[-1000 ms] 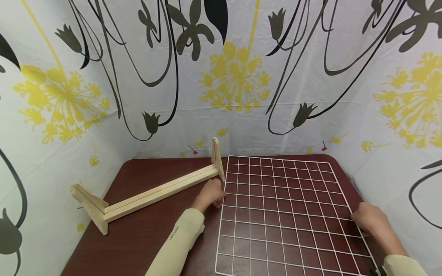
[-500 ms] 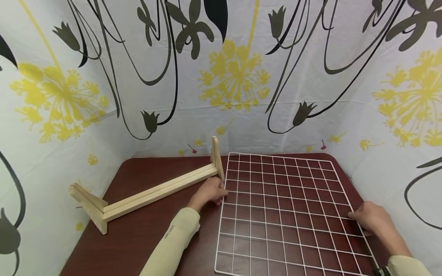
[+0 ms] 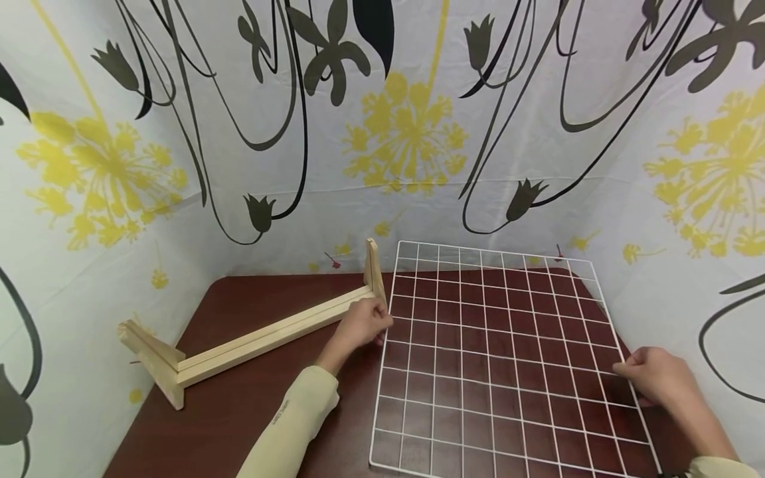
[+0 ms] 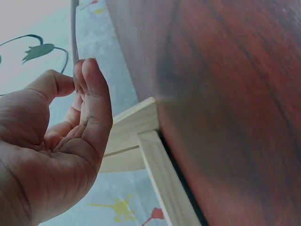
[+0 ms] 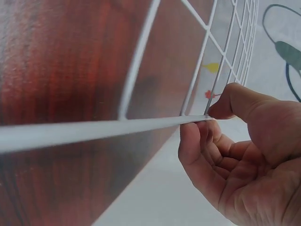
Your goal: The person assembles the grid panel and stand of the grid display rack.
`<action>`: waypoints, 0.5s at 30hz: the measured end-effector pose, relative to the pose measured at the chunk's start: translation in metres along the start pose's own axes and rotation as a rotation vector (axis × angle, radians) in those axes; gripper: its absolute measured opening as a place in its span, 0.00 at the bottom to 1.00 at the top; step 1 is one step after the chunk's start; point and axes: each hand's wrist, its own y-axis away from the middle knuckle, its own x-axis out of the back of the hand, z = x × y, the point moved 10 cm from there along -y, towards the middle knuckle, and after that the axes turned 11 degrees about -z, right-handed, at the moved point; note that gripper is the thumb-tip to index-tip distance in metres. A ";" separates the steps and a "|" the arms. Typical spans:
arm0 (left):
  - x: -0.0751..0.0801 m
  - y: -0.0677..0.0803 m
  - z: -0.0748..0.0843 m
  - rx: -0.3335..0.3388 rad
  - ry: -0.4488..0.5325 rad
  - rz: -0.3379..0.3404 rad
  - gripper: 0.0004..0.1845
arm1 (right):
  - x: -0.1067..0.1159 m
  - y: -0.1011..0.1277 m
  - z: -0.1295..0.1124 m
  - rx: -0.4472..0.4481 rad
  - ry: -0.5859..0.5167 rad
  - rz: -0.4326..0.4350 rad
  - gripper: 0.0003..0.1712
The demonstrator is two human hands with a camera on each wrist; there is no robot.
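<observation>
A white wire grid panel (image 3: pixel 502 358) slants over the right half of the table, its far edge raised above the tabletop. My left hand (image 3: pixel 362 321) pinches the panel's left edge wire between thumb and fingertips; the left wrist view shows that hand (image 4: pixel 61 127) beside the rod (image 4: pixel 74 33). On the opposite side my right hand (image 3: pixel 660 375) grips the right edge wire, thumb above and curled fingers beneath, as the right wrist view shows with the hand (image 5: pixel 240 146) at the frame rod (image 5: pixel 89 132). Just left of the panel stands a wooden stand (image 3: pixel 275 335).
The stand has a grooved crossbar and two upright end pieces, one (image 3: pixel 158 365) near the table's left edge, the other (image 3: pixel 374 272) close beside my left hand. A dark red-brown table (image 3: pixel 239 425) lies beneath. Floral cloth (image 3: pixel 382 166) hangs around its back and sides.
The panel's far edge has risen off the table, now overlapping the cloth behind. Both hands have kept hold of the side wires, the left moving slightly up. The wooden stand has stayed put.
</observation>
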 end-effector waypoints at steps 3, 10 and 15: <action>0.006 0.004 0.006 -0.016 0.017 0.035 0.04 | 0.007 0.005 -0.002 0.001 0.001 0.031 0.18; 0.021 0.014 0.010 -0.014 0.057 0.094 0.04 | 0.019 0.011 -0.011 0.010 0.019 0.072 0.19; 0.032 0.024 0.018 -0.032 0.072 0.109 0.06 | 0.027 0.017 -0.020 0.028 0.014 0.105 0.18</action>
